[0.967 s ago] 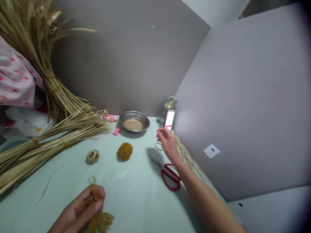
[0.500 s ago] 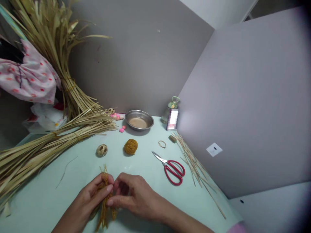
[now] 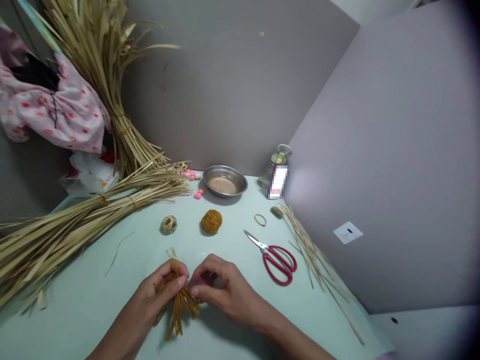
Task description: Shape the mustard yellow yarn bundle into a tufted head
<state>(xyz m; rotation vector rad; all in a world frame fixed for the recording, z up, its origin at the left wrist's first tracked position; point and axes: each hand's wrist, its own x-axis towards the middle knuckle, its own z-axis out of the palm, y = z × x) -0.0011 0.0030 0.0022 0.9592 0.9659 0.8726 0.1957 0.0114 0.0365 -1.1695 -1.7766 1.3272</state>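
My left hand (image 3: 165, 290) is closed around the upper part of a golden-brown yarn tassel (image 3: 179, 312), pinching it between thumb and fingers. Short yarn ends stick up above the grip, and the loose strands fan out below. Just to the right, my right hand (image 3: 221, 287) has its fingers curled in, thumb tip against the tassel's right-hand strands. What lies between those fingertips is too small to make out. Beyond the hands lie a ball of the same yarn (image 3: 212, 221) and a small openwork woven ball (image 3: 168, 225). Red-handled scissors (image 3: 275, 260) rest to the right, blades slightly apart.
Bundles of dried straw (image 3: 93, 215) cover the table's left side. At the back stand a metal bowl (image 3: 225, 181) of liquid, a bottle (image 3: 267, 172) and a phone (image 3: 277, 182). Thin sticks (image 3: 311, 245) and a small ring (image 3: 260, 220) lie right. Grey panels enclose the table.
The whole view has shifted, so things sit farther right. The tassel's lower strands have spread apart, some toward my right hand. My left hand keeps its grip.
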